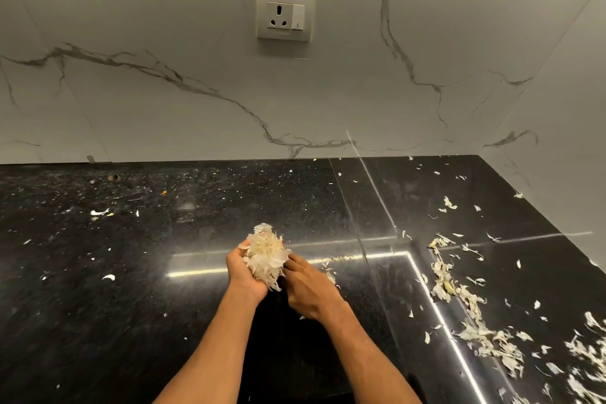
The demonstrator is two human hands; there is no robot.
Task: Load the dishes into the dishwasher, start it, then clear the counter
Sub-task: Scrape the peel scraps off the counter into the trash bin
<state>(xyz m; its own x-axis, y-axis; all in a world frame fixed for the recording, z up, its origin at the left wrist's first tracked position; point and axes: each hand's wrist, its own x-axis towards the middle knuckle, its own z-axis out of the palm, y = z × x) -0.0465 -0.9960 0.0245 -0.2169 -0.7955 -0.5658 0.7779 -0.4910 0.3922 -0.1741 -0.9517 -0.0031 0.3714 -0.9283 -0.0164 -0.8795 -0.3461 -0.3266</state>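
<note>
A heap of dry white peels (266,256) is bunched above the black counter (164,239). My left hand (244,275) cups the heap from the left, fingers curled round it. Against its right side presses my right hand (306,289), back turned up and fingertips at the peels. A long trail of loose peels (472,318) runs across the counter from the middle right toward the near right corner. Small flakes (99,212) are scattered on the left part. No dishes or dishwasher are in view.
A marble-patterned wall (196,92) rises behind the counter, with a white socket and switch plate (286,14) on it. A second wall (570,141) closes off the right side, forming a corner. Bright light strips reflect on the counter surface.
</note>
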